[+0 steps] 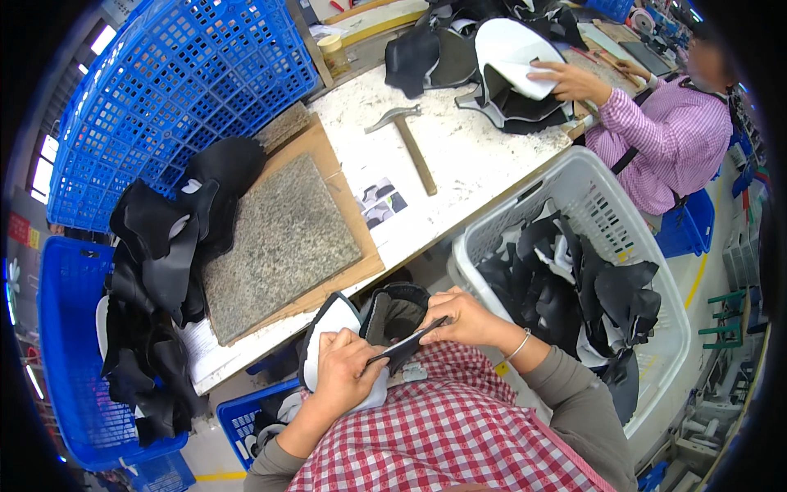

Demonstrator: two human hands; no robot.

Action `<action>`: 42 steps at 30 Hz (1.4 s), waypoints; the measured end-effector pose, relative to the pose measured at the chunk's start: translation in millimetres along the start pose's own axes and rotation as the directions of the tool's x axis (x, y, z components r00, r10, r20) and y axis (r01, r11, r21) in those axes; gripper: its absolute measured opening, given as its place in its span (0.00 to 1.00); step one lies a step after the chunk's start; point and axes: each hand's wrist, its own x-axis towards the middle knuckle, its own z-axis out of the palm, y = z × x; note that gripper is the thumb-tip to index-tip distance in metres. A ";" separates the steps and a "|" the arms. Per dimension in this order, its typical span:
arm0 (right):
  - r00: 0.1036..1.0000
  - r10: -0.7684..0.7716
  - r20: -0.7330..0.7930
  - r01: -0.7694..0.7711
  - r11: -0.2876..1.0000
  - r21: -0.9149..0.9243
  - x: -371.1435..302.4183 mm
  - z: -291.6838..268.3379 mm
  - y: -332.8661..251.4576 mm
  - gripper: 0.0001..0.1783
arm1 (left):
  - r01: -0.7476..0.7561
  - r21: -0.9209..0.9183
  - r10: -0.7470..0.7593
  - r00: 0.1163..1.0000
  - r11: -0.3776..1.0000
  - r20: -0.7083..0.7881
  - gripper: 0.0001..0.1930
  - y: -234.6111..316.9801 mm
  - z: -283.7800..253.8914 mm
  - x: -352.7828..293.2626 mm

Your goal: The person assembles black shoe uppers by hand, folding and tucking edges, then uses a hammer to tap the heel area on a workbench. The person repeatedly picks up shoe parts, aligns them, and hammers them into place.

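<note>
In front of my checked apron, a black shoe upper with a white lining is held between my two hands. My left hand is closed on its near left part, fingers bent over the white side. My right hand pinches the dark edge on the other side, thumb and fingers together. A narrow dark strip of that edge stretches between the hands, and the upper's dark inside faces up behind it. My fingers partly cover the piece.
A white bench carries a stone slab, a hammer and black pieces. A grey crate of black pieces stands right; blue crates stand left. Across the bench, a person handles a black-and-white upper.
</note>
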 end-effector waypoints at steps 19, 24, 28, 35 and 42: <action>0.936 -0.327 0.131 0.350 0.818 -0.457 27.7 7.8 -40.1 0.10 | 0.043 0.076 -0.041 0.999 0.996 -0.035 0.07 1.7 20.9 13.9; 0.934 -0.334 0.130 0.358 0.847 -0.393 36.6 3.0 -32.3 0.11 | 0.054 0.060 -0.055 0.999 0.997 -0.001 0.07 -4.0 26.8 24.1; 0.935 -0.342 0.097 0.351 0.845 -0.402 33.7 7.4 -18.4 0.12 | 0.087 0.019 -0.087 0.996 0.996 0.008 0.09 -6.3 28.7 28.2; 0.942 -0.334 0.042 0.326 0.873 -0.362 32.7 14.5 -5.9 0.12 | 0.074 0.056 -0.078 0.995 0.996 0.059 0.10 -3.2 27.4 34.5; 0.949 -0.309 0.062 0.309 0.871 -0.383 33.0 11.9 -8.2 0.11 | 0.090 0.064 -0.094 0.994 0.994 0.047 0.11 -0.9 27.3 35.1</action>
